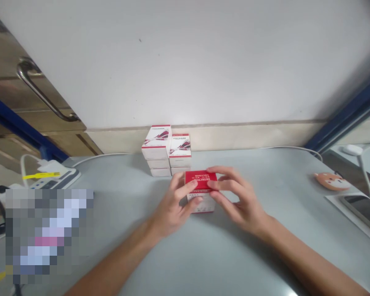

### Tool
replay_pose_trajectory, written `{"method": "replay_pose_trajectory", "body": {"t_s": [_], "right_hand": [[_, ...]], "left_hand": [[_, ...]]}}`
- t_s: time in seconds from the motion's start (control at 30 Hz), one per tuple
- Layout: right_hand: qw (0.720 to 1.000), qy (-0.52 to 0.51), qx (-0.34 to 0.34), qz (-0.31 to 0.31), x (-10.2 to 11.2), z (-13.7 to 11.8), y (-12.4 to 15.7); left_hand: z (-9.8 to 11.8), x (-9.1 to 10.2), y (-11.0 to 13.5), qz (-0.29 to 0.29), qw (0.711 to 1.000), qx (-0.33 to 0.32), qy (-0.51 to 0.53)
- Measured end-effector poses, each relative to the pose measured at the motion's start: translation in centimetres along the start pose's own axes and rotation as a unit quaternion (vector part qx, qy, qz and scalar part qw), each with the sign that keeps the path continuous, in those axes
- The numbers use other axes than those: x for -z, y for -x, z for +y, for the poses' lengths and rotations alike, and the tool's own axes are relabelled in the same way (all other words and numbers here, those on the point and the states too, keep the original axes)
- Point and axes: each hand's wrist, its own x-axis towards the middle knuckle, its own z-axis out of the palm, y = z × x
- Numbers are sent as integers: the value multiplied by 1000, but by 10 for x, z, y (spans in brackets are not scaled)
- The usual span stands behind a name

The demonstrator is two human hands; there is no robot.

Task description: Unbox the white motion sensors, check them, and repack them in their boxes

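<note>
A small cardboard box (pixel 201 177) with a red face marked "DETECTOR" and a white side is between my two hands, over the middle of the table. My left hand (pixel 174 201) grips its left side, thumb on the white face and a finger on the red one. From the right, my right hand (pixel 237 195) holds the red face and its edge with fingers and thumb. Just behind, a stack of similar white boxes with red edges stands in two columns, the left column (pixel 156 142) taller than the right one (pixel 180 146).
The grey table (pixel 135 246) meets a white wall (pixel 203 61). At left are a power strip (pixel 49 181) with cables and a pixelated patch. At right lie an orange animal-faced object (pixel 331 181) and a phone (pixel 362 211). A white cable runs along the back edge.
</note>
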Motion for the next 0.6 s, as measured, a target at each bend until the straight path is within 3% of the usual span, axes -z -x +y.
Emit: {"method": "replay_pose_trajectory", "body": {"t_s": [0.13,0.23,0.37,0.47,0.53,0.6], "right_hand": [[987,-46,-111,-108,-8,6,9],[981,-86,-154,-78,-15,5,13],[993,22,-81,87,-6,-1,-7],[967,184,-6,173,2,1,-37],[942,285,22,176,-2,8,-57],[930,344,43,119,-16,18,-71]], "left_hand": [[5,-10,-5,149,982,109,36],[8,-5,-14,179,973,143,34],[0,25,-23,209,972,61,-87],[-16,50,-27,311,931,133,-141],[-29,60,-27,329,915,197,-125],[-41,63,-24,295,914,271,-69]]}}
